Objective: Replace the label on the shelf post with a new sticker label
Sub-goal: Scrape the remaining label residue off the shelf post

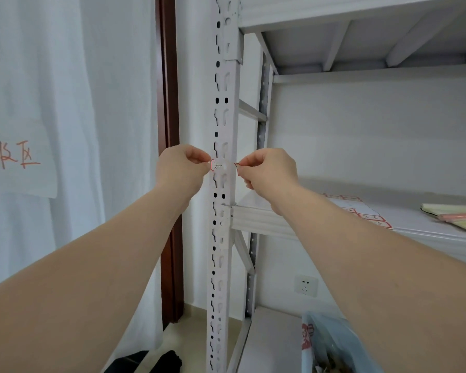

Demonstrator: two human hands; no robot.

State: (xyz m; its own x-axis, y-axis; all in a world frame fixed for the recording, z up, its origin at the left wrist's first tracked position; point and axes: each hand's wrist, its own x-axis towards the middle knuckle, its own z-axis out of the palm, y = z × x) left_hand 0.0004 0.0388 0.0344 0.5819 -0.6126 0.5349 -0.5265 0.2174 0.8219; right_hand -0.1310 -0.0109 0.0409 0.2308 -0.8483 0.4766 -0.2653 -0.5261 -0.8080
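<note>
A white perforated shelf post (222, 117) runs up the middle of the head view. Across its front lies a small white sticker label (222, 166) with a red border and dark handwriting. My left hand (182, 168) pinches the label's left end against the post's left edge. My right hand (267, 170) pinches the right end at the post's right edge. Both hands have their fingers curled. Whether the label is stuck down or held just off the post I cannot tell.
A sheet of red-bordered sticker labels (361, 211) lies on the white shelf (280, 222) to the right, with sticky-note pads (457, 215) farther right. A blue plastic bag (331, 343) sits on the lower shelf. White curtain (65, 103) and a brown door frame (168, 76) stand left.
</note>
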